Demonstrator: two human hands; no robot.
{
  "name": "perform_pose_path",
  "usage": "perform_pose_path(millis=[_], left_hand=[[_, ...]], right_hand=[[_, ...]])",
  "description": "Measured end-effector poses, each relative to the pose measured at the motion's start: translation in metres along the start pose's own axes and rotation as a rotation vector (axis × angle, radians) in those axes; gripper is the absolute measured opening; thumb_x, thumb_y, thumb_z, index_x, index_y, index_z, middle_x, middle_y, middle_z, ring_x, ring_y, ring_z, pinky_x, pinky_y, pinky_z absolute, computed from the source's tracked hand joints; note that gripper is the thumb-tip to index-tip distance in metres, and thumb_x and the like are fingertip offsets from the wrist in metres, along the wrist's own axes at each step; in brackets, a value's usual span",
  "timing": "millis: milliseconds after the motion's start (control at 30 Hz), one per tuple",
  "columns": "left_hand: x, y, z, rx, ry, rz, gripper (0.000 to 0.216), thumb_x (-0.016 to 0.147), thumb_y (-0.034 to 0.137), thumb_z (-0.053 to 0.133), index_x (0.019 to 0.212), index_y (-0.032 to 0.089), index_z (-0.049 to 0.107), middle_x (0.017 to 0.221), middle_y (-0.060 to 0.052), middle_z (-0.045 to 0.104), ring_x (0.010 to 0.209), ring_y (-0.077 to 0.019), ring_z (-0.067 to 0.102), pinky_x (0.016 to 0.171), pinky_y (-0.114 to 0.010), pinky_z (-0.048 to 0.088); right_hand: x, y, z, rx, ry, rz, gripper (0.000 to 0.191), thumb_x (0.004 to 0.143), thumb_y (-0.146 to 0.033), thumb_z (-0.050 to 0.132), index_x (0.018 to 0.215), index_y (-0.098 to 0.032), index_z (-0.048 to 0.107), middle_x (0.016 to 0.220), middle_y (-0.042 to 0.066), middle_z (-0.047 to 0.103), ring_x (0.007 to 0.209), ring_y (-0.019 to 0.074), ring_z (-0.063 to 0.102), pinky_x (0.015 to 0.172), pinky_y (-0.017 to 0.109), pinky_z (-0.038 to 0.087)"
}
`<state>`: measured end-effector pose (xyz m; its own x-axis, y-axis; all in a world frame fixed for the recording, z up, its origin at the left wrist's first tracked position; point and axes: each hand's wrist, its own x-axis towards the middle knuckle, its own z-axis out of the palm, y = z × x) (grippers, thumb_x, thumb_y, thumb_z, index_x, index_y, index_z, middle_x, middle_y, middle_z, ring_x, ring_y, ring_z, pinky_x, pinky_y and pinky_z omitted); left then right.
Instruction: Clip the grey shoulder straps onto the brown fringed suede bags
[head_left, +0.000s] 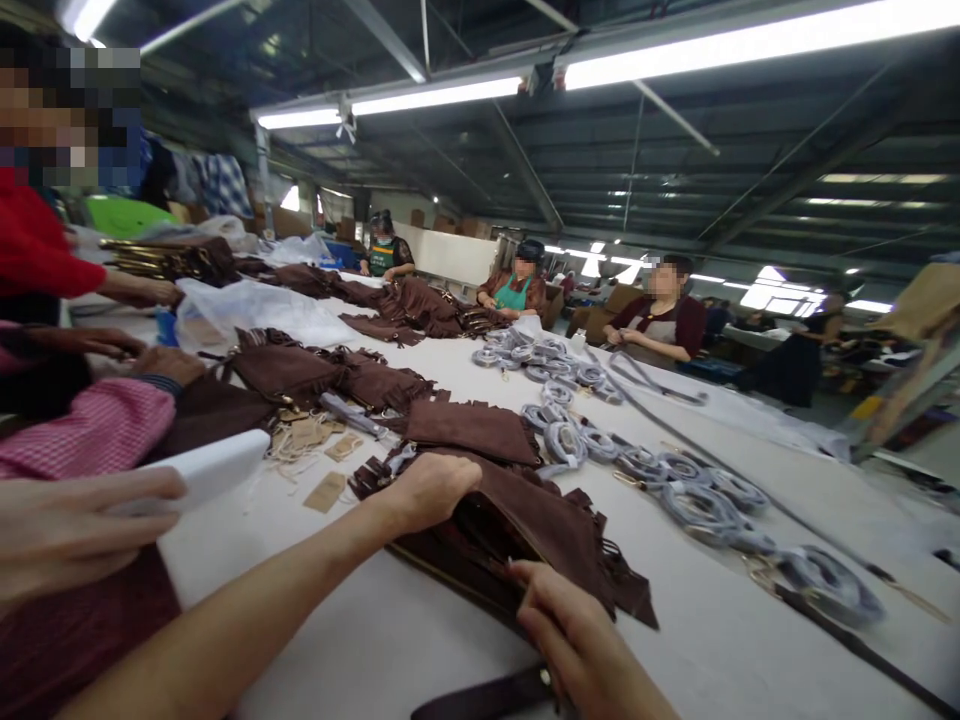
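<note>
1. Nearest the camera, the right hand (581,635) is at the lower rim of the brown fringed bag (555,530). Its fingers are half bent, with the thumb laid on the rim, so it appears to pinch this edge. The fingertips beneath are hidden.
2. A dark strap (487,695) lies on the white surface (420,630) just beside this hand, and nothing touches it.
3. The left hand (431,488) is closed over the upper edge of the same bag. The knuckles are rounded and the fingertips disappear inside the mouth. The two hands hold the mouth slightly apart while the bag lies flat on the surface in front of the person.
4. In my judgement the work on this bag is in the middle: it is opened and held, but not put aside.
5. At the left, a co-worker's hand (75,525) grips a white object (214,465). Paper tags (326,490) are spread near it.
6. Behind lie more brown bags (469,425), and to the right a row of wrapped coiled straps (705,495), apart from the bags. I judge that much is left.
7. Farther away there is another heap of bags (420,305), with seated people at the far edge.
</note>
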<state>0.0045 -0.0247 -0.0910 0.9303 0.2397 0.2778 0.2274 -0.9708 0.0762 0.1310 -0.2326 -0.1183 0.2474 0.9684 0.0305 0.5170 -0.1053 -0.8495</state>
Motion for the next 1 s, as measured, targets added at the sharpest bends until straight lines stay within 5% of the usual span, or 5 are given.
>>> perform_pose_path(millis=[233,367,600,800,1000], left_hand=[[-0.007,0.021,0.010,0.112,0.197,0.140,0.020,0.094,0.014,0.038,0.086,0.016,0.056,0.091,-0.007,0.061,0.082,-0.0199,0.054,0.076,-0.032,0.043],[-0.017,0.049,0.036,0.043,0.039,0.294,0.019,0.092,0.015,0.042,0.080,0.016,0.056,0.081,-0.006,0.061,0.074,-0.0183,0.055,0.070,-0.030,0.045],[-0.005,0.050,0.048,-0.253,-0.050,0.124,0.044,0.079,-0.001,0.043,0.118,0.018,0.051,0.112,-0.008,0.062,0.103,-0.0201,0.059,0.088,-0.030,0.049],[0.001,0.043,0.049,-0.224,-0.040,0.093,0.061,0.075,-0.001,0.046,0.133,0.019,0.041,0.123,-0.011,0.058,0.111,-0.0236,0.056,0.095,-0.035,0.047],[0.001,0.049,0.042,-0.116,-0.046,0.084,0.064,0.078,0.003,0.047,0.138,0.020,0.035,0.132,-0.010,0.053,0.114,-0.0255,0.053,0.097,-0.037,0.046]], right_hand=[[0.008,0.024,-0.021,-0.047,0.097,-0.030,0.032,0.089,-0.047,0.047,0.068,-0.023,0.053,0.089,0.009,0.069,0.105,0.0283,0.060,0.090,0.035,0.044],[0.003,0.024,-0.025,-0.003,0.090,-0.106,0.033,0.090,-0.045,0.047,0.068,-0.023,0.056,0.104,0.015,0.070,0.129,0.0323,0.044,0.097,0.039,0.040],[-0.002,0.022,-0.044,-0.028,0.038,-0.009,0.033,0.091,-0.045,0.045,0.075,-0.021,0.061,0.085,0.006,0.071,0.067,0.0185,0.062,0.065,0.028,0.048],[-0.005,0.025,-0.045,-0.330,0.012,-0.064,0.024,0.092,-0.031,0.040,0.091,-0.022,0.063,0.093,0.006,0.070,0.086,0.0224,0.065,0.074,0.031,0.046],[-0.004,0.041,-0.025,-0.526,0.115,-0.060,0.023,0.090,-0.031,0.036,0.071,-0.025,0.048,0.070,0.003,0.062,0.063,0.0208,0.060,0.057,0.030,0.040]])
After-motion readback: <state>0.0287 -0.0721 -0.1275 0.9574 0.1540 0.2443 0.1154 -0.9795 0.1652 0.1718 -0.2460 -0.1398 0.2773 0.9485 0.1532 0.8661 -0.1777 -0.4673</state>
